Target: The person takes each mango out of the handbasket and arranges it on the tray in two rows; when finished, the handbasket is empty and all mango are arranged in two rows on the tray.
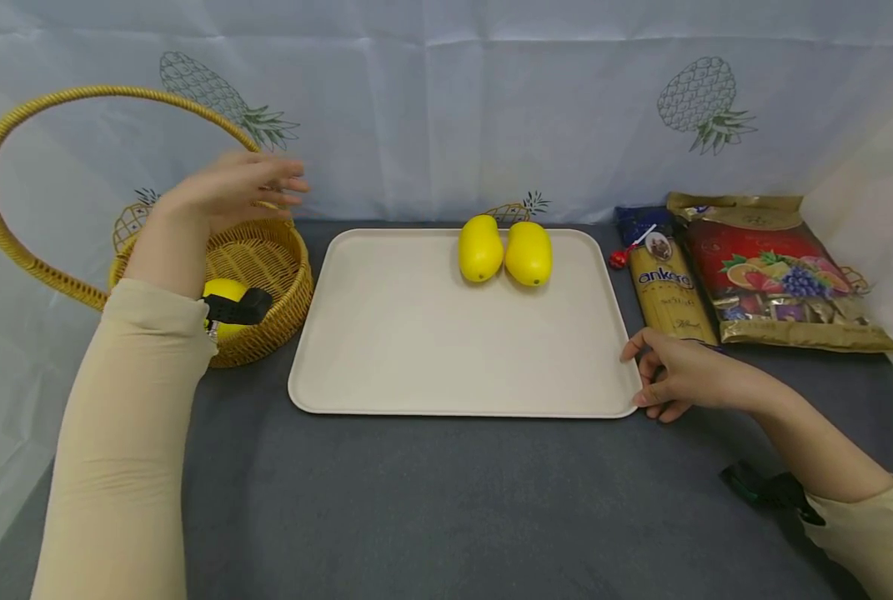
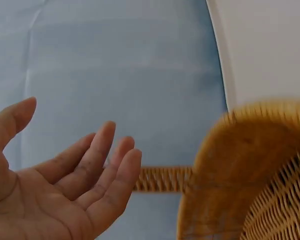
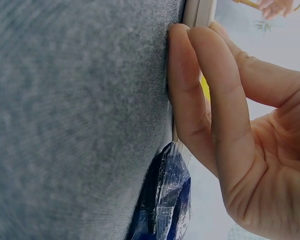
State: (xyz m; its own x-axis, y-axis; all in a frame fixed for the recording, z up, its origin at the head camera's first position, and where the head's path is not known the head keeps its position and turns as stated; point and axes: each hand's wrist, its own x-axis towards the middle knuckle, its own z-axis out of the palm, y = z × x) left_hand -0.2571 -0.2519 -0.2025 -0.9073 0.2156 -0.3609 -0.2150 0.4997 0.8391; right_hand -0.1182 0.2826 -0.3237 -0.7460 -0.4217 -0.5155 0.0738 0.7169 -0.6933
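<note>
My left hand (image 1: pixel 228 190), fingers spread and relaxed, hovers over the back of a wicker basket (image 1: pixel 296 283) with a tall hooped handle. In the left wrist view, its palm (image 2: pixel 40 210) is bare and the basket's rim (image 2: pixel 270 112) lies to the right. A yellow fruit (image 1: pixel 224 289) sits inside the basket, partly hidden by the wrist strap. At the near right corner of a cream rectangular tray (image 1: pixel 416 350), my right hand (image 1: pixel 679 375) pinches the rim with curled fingers. Two yellow mangoes (image 1: pixel 480 248) (image 1: pixel 529 253) lie side by side at the tray's back edge.
Right of the tray lie a yellow-and-blue pasta packet (image 1: pixel 671 287), a large red-and-gold candy bag (image 1: pixel 776 267) and a red lollipop (image 1: pixel 619 259). A pale curtain (image 1: pixel 446 125) with pineapple prints hangs behind the dark grey tabletop (image 1: pixel 431 500).
</note>
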